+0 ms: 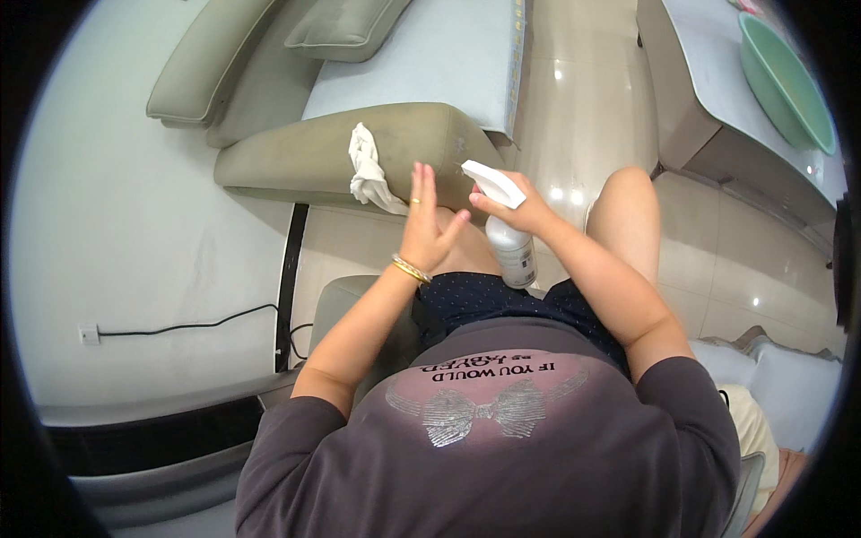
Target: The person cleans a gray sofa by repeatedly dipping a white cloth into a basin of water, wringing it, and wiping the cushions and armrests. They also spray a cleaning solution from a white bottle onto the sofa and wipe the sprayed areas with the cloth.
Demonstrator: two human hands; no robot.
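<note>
A white spray bottle (511, 249) is in my right hand (528, 205), its trigger head pointing up and left towards the sofa arm. My left hand (427, 225) is raised beside it with the fingers extended and the thumb apart, holding nothing. A crumpled white cloth (368, 168) lies over the olive-green sofa arm (289, 151), just left of my left fingertips. Pale scuffs or spots (461, 144) show near the rounded end of the arm, ahead of the nozzle.
Beyond the arm is a sofa seat with a light blue cover (430, 67) and a cushion (346, 27). A green basin (780, 87) stands on a covered table at the right. A black cord (188, 329) runs from a wall socket (89, 334) at the left.
</note>
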